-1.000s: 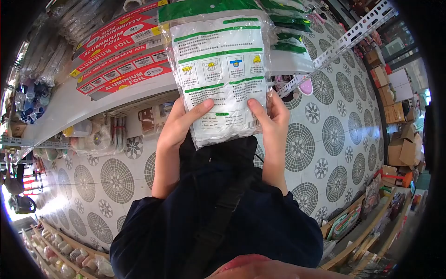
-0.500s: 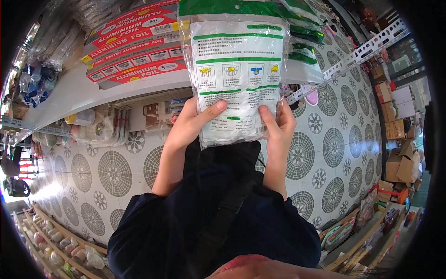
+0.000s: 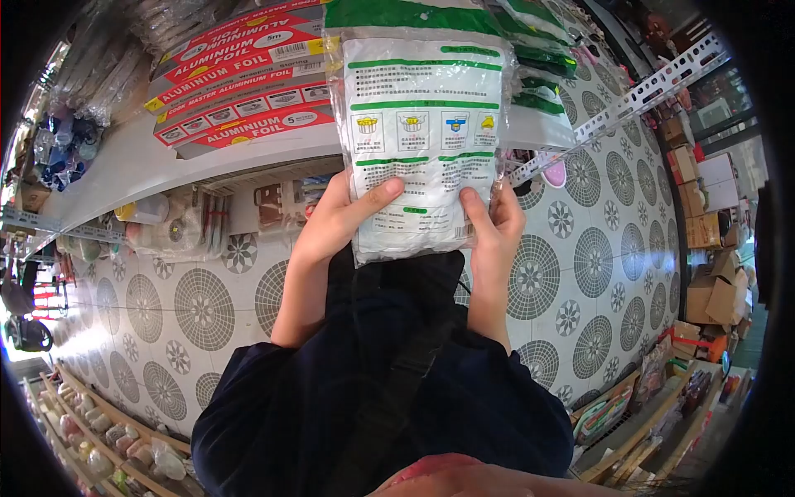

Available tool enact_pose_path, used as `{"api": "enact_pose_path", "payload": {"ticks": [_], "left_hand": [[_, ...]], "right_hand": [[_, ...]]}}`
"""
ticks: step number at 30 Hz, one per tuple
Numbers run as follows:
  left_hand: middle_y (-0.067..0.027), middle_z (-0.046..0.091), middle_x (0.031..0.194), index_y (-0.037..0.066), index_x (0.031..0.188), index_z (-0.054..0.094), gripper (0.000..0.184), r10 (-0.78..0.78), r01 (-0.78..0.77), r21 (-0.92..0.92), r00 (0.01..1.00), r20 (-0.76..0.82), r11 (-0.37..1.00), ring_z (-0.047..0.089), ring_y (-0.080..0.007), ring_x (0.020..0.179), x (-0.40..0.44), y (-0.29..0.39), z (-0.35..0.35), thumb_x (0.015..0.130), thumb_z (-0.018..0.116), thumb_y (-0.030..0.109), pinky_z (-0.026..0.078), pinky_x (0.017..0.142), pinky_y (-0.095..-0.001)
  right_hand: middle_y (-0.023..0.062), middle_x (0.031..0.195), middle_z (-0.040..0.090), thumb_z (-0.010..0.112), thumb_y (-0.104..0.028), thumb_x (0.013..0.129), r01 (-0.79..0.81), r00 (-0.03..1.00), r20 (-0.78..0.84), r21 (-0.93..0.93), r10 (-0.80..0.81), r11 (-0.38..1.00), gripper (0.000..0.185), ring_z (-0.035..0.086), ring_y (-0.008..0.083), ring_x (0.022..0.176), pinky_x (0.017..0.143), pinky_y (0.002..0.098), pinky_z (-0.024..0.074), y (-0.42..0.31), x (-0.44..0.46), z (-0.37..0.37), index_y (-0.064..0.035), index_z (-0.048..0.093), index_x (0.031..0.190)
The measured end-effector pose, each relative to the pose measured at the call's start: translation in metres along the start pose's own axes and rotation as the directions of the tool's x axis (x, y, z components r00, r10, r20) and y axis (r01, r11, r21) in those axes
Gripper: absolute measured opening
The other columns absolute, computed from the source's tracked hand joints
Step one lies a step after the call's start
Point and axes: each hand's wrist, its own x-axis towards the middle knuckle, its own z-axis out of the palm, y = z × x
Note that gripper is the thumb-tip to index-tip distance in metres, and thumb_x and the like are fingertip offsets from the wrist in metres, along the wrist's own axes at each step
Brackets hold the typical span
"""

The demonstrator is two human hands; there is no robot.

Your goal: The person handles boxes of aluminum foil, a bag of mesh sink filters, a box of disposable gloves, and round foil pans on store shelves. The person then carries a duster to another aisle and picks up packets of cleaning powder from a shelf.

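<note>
A white and green plastic package (image 3: 426, 99) with printed text and four small pictures is held up in front of the body. My left hand (image 3: 344, 217) grips its lower left edge, thumb on the printed face and fingers behind it. On the lower right edge, my right hand (image 3: 492, 217) holds it the same way, its fingers partly hidden. Behind the package's left side, red aluminium foil boxes (image 3: 240, 79) lie stacked on a shelf (image 3: 207, 159). Green packets (image 3: 538, 58) lie to its right.
A perforated metal shelf post (image 3: 646, 94) slants at the upper right. Cardboard boxes (image 3: 714, 290) stand at the far right. Lower racks hold goods at the bottom left (image 3: 116, 431) and bottom right (image 3: 609, 414). Bagged items hang below the shelf.
Compared with a second ago, the package, both hands and the shelf goods appear further right in view. Both hands keep their hold. Hardly anything differs from half a second ago.
</note>
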Motion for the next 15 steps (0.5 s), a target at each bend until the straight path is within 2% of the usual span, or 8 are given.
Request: {"api": "enact_pose_path", "payload": {"ticks": [2, 5, 6, 15], "left_hand": [[-0.0116, 0.062, 0.115, -0.007, 0.122, 0.053, 0.041, -0.007, 0.007, -0.021, 1.000, -0.012, 1.000, 0.057, -0.0146, 0.103, 0.001, -0.003, -0.002, 0.092, 0.061, 0.020, 0.045, 0.089, -0.0281], [-0.0126, 0.063, 0.113, -0.007, 0.120, 0.053, 0.039, -0.012, 0.009, -0.048, 0.998, -0.059, 0.999, 0.059, -0.0157, 0.101, 0.003, -0.005, 0.000, 0.090, 0.063, 0.016, 0.046, 0.088, -0.0286], [-0.0130, 0.063, 0.113, -0.007, 0.120, 0.054, 0.039, -0.017, 0.013, -0.059, 0.997, -0.072, 0.998, 0.059, -0.0161, 0.101, 0.003, -0.006, -0.001, 0.089, 0.063, 0.015, 0.046, 0.088, -0.0287], [-0.0157, 0.062, 0.113, -0.008, 0.121, 0.052, 0.041, -0.026, 0.011, -0.115, 0.992, -0.127, 0.993, 0.060, -0.0194, 0.101, 0.005, -0.011, -0.006, 0.087, 0.064, 0.011, 0.047, 0.089, -0.0306]], "right_hand": [[0.0061, 0.097, 0.065, 0.067, -0.003, 0.084, 0.015, 1.000, -0.025, 0.015, -0.015, 1.000, 0.026, 0.058, 0.0091, 0.084, 0.076, 0.0218, 0.0444, 0.001, 0.000, 0.004, 0.0048, 0.058, 0.107], [0.0037, 0.092, 0.065, 0.067, -0.004, 0.084, 0.029, 1.000, 0.007, -0.064, -0.029, 0.998, 0.021, 0.057, 0.0070, 0.079, 0.072, 0.0201, 0.0436, -0.001, -0.003, 0.002, 0.0029, 0.059, 0.102], [0.0024, 0.086, 0.064, 0.068, -0.005, 0.084, 0.060, 0.998, 0.000, -0.103, -0.060, 0.993, 0.017, 0.054, 0.0050, 0.074, 0.067, 0.0194, 0.0424, -0.002, -0.004, 0.005, 0.0018, 0.059, 0.096], [0.0002, 0.069, 0.060, 0.070, -0.009, 0.083, 0.155, 0.988, 0.023, -0.265, -0.154, 0.952, 0.017, 0.047, 0.0023, 0.061, 0.056, 0.0193, 0.0368, 0.006, -0.007, 0.002, 0.0015, 0.058, 0.087]]}}
